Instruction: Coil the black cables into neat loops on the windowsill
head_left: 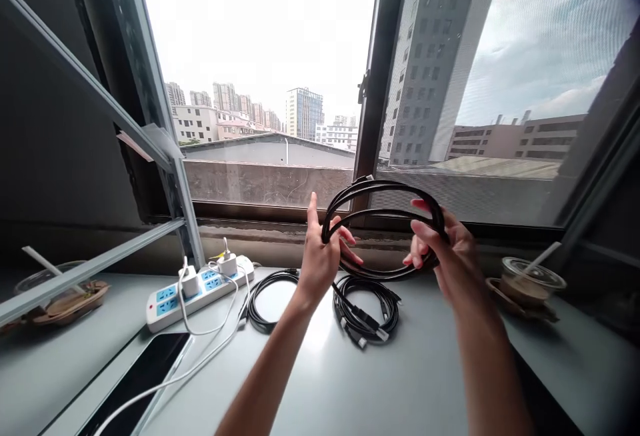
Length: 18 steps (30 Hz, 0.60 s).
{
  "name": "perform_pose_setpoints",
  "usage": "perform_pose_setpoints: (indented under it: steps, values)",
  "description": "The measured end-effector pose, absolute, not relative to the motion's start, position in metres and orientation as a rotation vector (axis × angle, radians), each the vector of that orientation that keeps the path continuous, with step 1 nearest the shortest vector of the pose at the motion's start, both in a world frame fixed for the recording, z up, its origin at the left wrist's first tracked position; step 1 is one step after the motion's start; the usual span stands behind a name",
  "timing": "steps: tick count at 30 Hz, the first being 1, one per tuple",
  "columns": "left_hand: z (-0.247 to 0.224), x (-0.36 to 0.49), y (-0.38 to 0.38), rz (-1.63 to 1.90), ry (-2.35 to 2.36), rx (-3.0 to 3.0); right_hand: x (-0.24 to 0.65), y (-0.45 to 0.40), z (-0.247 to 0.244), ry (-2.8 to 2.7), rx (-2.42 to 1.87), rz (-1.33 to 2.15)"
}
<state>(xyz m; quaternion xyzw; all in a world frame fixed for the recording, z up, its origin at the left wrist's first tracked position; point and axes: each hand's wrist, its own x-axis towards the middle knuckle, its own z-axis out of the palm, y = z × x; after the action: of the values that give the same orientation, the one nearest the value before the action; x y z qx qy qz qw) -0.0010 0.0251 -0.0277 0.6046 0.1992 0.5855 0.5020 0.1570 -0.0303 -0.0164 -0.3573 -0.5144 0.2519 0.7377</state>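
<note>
Black cable, looped several times: we mark the held coil (326, 228) as up in the air between both hands, above the pale tabletop (380, 396) and in front of the window frame (369, 123). Left hand (320, 256) is curled round the coil's left side, one finger pointing up off the strands. Right hand (455, 243) is closed round the opposite side, thumb and fingers on the bundle. So both grips are clamped on the same coil, loosely by our read; holding it at two opposite sides likely keeps the loops spread and the strands gathered.

One strand drops by the left wrist toward a connector (383, 335) over the right-hand table coil (395, 319); we can't tell for sure which coil owns it. Left table coil (253, 309) lies apart from it, probably so the loops don't tangle. Power strip (213, 283) sits off to the left with white plugs in it, a white cord running across the phone (145, 363). Lidded cup (527, 283) is far right, presumably out of the hands' way.
</note>
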Motion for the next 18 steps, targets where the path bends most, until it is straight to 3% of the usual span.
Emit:
perform_pose_setpoints:
  steps: [6, 18]
  values:
    - [-0.016, -0.013, 0.023, 1.34, 0.514, 1.595, 0.151, -0.035, -0.02, -1.403, -0.856, -0.004]
    - [-0.013, -0.024, 0.043, 1.351, 0.656, 1.765, 0.143, -0.024, -0.018, -1.6, -0.788, -0.241]
